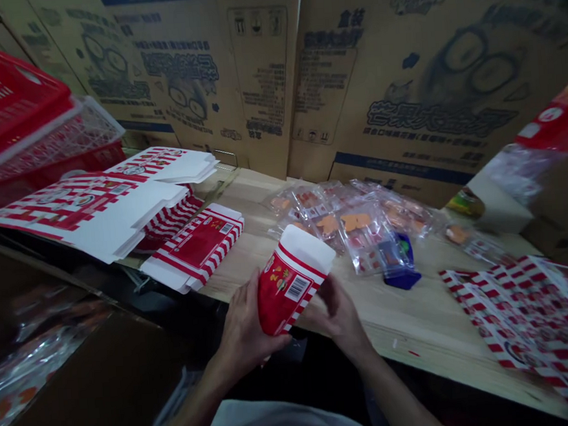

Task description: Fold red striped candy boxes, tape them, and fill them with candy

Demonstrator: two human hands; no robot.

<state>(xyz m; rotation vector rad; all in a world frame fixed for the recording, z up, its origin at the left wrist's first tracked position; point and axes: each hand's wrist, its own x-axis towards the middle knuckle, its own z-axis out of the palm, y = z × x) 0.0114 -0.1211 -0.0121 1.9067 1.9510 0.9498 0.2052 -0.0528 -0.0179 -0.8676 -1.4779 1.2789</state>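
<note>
A red-and-white striped paper carton (289, 284), with a barcode on its side and its white end flap up, stands tilted between my hands. My left hand (243, 326) grips its lower left side, and my right hand (337, 310) presses against its right side. Behind it, a folded carton (194, 248) lies on the wooden table (408, 314). Larger stacks of flat cartons (89, 210) lie to the left. Clear plastic packets of orange snacks (348, 225) are heaped just beyond my right hand, beside a blue packet (399, 263).
Flat printed red-and-white sheets (524, 313) lie at the table's right end. Red plastic baskets (9, 109) are stacked at the far left. Large printed cardboard boxes (255, 72) form a wall behind the table. A plastic bag (27, 367) lies low at the left.
</note>
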